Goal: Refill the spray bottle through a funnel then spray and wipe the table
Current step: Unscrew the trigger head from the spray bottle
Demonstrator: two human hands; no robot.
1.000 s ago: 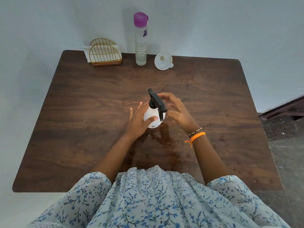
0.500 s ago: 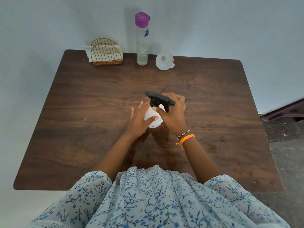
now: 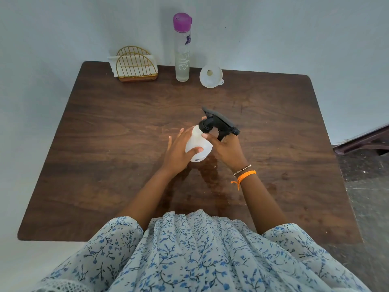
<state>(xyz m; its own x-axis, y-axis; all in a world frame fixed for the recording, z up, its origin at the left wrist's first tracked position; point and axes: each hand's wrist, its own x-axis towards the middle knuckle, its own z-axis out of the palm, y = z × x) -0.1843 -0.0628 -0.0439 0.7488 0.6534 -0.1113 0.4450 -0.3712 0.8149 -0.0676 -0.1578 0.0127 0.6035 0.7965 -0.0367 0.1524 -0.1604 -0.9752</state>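
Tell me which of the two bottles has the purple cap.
The tall clear bottle standing at the table's far edge; the held spray bottle has a black trigger head.

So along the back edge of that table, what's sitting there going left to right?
napkin holder → tall bottle with a purple cap → white funnel

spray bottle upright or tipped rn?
Tipped. The spray bottle leans up and to the right, black trigger head off to one side. Left hand grips the body, right hand grips the collar.
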